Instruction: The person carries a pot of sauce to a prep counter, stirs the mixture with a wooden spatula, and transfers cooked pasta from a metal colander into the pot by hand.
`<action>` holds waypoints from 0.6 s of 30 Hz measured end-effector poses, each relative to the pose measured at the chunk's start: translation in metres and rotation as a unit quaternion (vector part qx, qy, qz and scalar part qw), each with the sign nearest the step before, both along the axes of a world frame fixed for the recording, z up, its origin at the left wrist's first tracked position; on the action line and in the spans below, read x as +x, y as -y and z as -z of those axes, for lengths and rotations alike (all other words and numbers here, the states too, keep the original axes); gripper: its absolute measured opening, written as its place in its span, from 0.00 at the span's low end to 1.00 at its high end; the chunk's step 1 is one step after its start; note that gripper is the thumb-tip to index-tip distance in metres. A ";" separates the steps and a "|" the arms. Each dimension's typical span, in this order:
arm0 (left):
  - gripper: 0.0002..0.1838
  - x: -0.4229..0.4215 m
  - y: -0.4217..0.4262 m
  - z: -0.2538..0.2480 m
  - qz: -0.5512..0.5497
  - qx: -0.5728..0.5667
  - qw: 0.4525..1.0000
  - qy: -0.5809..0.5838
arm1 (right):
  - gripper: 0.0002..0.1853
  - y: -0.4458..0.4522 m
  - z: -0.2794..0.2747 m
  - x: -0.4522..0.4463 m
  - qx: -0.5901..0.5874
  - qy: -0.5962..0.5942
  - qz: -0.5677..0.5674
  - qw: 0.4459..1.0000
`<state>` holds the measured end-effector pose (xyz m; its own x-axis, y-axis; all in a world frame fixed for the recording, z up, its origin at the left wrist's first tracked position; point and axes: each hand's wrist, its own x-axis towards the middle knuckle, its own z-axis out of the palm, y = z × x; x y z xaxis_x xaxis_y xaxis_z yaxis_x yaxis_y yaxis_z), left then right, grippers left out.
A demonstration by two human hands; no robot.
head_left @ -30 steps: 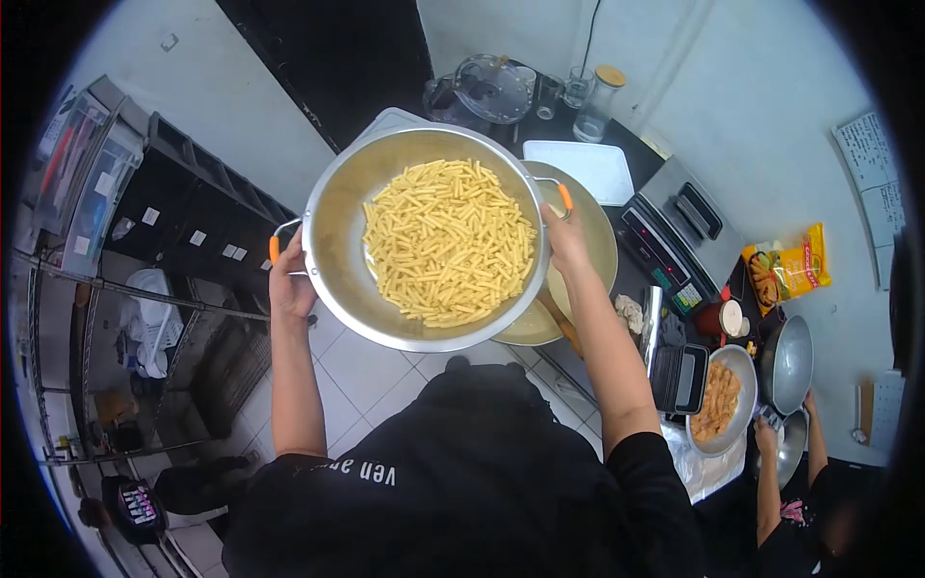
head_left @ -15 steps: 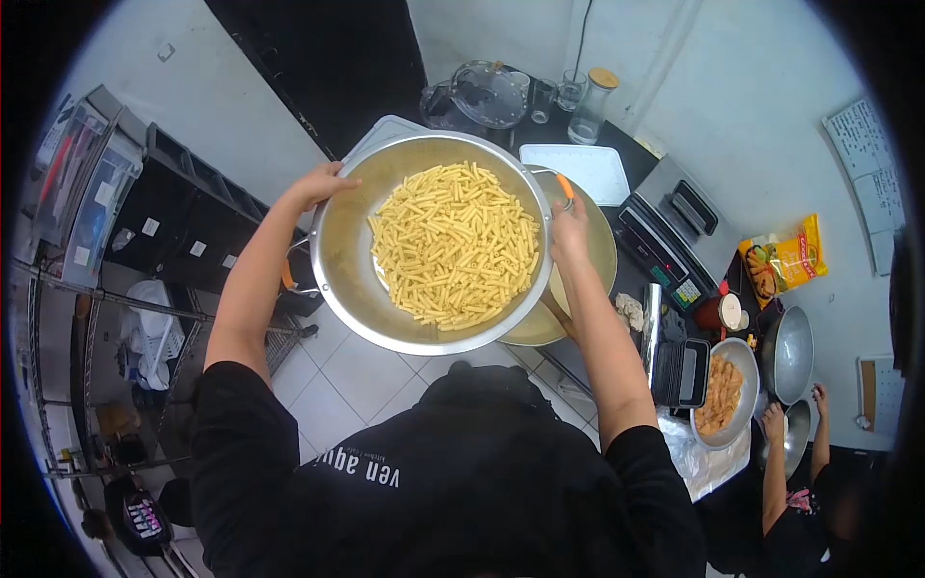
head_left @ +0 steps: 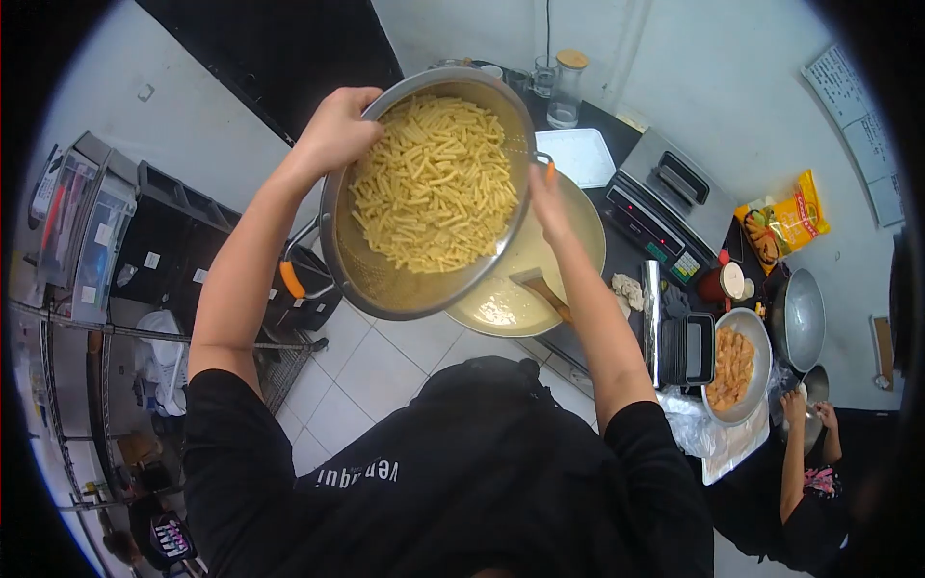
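Note:
A metal colander (head_left: 371, 279) full of short yellow pasta (head_left: 438, 183) is held up, tilted toward the right. My left hand (head_left: 342, 125) grips its upper left rim, thumb inside. At its right side, my right hand (head_left: 547, 202) is closed by the orange-grip handle; part of the grip is hidden. Partly beneath the colander sits a wide pan (head_left: 583, 226) of pale creamy sauce (head_left: 496, 301), with a wooden spatula (head_left: 544, 291) resting in it. The colander's left handle (head_left: 292, 279) hangs free.
Right of the pan are a white tray (head_left: 583, 157), a scale (head_left: 646, 226), a foil roll (head_left: 652, 318), black containers (head_left: 689, 349) and a bowl of orange-coloured food (head_left: 732, 371). A co-worker's hands (head_left: 809, 409) are at lower right. Wire shelving (head_left: 116, 332) stands left.
My left hand has moved from the left handle to the upper left rim. The colander has risen and tilted, and its pasta has shifted. More of the sauce pan shows.

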<state>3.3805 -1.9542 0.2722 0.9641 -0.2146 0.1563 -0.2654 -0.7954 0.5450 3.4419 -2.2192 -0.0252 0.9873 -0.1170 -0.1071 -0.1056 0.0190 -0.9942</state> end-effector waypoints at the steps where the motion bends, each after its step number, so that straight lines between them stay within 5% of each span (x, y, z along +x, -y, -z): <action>1: 0.13 -0.002 0.008 0.000 0.001 0.031 0.999 0.043 | 0.51 -0.011 -0.018 -0.015 -0.151 0.087 0.018 0.985; 2: 0.13 -0.004 0.015 -0.001 -0.001 0.032 0.999 0.043 | 0.57 -0.025 -0.043 -0.033 -0.297 0.174 0.034 0.938; 4: 0.13 -0.006 0.026 -0.003 -0.004 0.059 0.996 0.070 | 0.59 -0.042 -0.091 -0.056 -0.302 0.313 -0.048 0.899; 7: 0.13 -0.007 0.037 -0.008 -0.010 0.094 0.991 0.094 | 0.56 -0.068 -0.143 -0.056 -0.382 0.306 -0.116 0.864; 10: 0.14 -0.008 0.047 -0.014 -0.023 0.117 0.988 0.102 | 0.56 -0.091 -0.142 -0.041 -0.376 0.319 -0.126 0.861; 18: 0.13 0.019 0.038 -0.006 -0.043 0.096 0.989 0.101 | 0.35 -0.084 -0.111 -0.046 -0.333 0.369 -0.080 0.864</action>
<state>3.3993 -1.9922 0.2781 0.9330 -0.1779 0.3127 -0.2809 -0.9033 0.3242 3.3959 -2.1353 0.0859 0.7665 0.2357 0.5974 0.6145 -0.5395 -0.5756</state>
